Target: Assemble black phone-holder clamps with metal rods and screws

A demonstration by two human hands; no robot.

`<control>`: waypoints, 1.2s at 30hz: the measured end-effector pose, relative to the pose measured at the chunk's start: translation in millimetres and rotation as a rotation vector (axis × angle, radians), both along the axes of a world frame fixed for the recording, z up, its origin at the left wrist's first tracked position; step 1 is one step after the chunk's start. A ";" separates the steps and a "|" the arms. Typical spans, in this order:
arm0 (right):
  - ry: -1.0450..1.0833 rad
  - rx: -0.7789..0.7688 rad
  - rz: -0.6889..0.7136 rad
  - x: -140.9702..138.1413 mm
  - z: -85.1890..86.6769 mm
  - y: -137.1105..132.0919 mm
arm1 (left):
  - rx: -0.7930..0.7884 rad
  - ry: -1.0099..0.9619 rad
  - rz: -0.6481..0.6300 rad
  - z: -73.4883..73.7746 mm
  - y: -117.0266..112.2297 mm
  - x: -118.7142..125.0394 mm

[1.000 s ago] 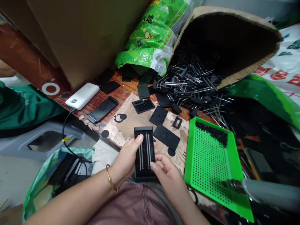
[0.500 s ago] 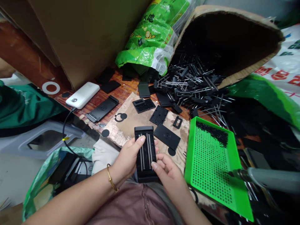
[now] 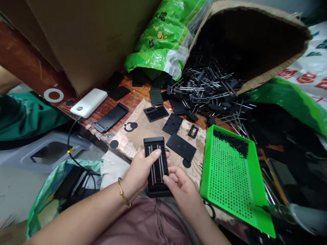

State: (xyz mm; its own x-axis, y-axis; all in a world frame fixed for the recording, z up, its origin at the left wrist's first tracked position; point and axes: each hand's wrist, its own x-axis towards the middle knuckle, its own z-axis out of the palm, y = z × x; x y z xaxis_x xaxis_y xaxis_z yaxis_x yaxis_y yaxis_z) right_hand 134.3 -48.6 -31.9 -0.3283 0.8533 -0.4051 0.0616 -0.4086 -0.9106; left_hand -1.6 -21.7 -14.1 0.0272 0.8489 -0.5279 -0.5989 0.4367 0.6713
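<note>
Both hands hold a black plastic holder with metal rods running along its inside. My left hand grips its left side, thumb lying over the rods. At the lower right edge, my right hand pinches it between thumb and curled fingers. Just beyond it on the cardboard lie a flat black plate, a ribbed black plate, another ribbed plate and a small black frame piece. An assembled-looking black holder rests to the left.
A green perforated tray with small black screws stands at the right, a blurred electric screwdriver over its near corner. Behind are a pile of rods and black parts, a green bag and a cardboard box. A white power bank lies left.
The holder has shifted slightly left in the view, with both hands still on it. The screwdriver at the right has dropped lower and moved right.
</note>
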 end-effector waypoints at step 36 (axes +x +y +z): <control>-0.131 0.245 -0.099 26.5 45.7 50.5 | 0.013 -0.508 -0.801 -3.1 -10.7 -41.9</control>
